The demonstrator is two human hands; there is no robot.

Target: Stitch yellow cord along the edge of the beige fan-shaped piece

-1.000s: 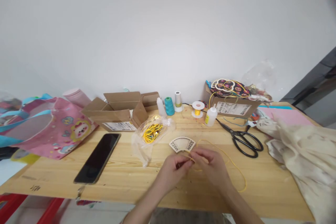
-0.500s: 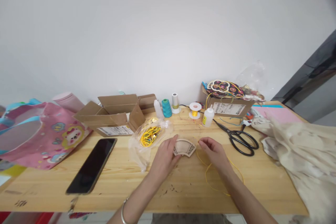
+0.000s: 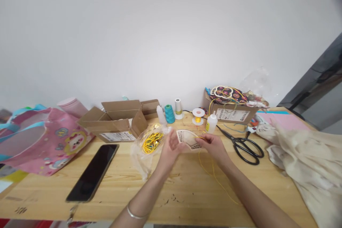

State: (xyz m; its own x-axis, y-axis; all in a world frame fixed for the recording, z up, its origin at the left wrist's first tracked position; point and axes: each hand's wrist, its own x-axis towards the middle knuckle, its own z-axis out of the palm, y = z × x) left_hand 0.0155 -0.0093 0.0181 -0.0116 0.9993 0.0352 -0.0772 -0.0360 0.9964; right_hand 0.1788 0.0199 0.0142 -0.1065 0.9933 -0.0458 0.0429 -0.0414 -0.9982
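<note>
My left hand (image 3: 169, 147) holds up a small fan-shaped wooden cut-out (image 3: 188, 138) by its left edge, raised a little above the wooden table (image 3: 171, 185). My right hand (image 3: 213, 146) pinches a thin yellow cord (image 3: 211, 174) close to the cut-out's right side. The cord trails down over the table towards my right forearm. A silver bangle sits on my left wrist.
A clear bag of yellow cord (image 3: 149, 139) lies left of my hands, a black phone (image 3: 93, 171) further left. Black scissors (image 3: 244, 144), a glue bottle (image 3: 211, 122), thread spools (image 3: 169, 113), two cardboard boxes (image 3: 117, 121), a pink bag (image 3: 40, 139) and cream cloth (image 3: 307, 156) ring the space.
My left hand picked the wooden cut-out off the table and lifted it. My right hand moved up to it with the yellow cord; earlier both hands worked the cord together lower down.
</note>
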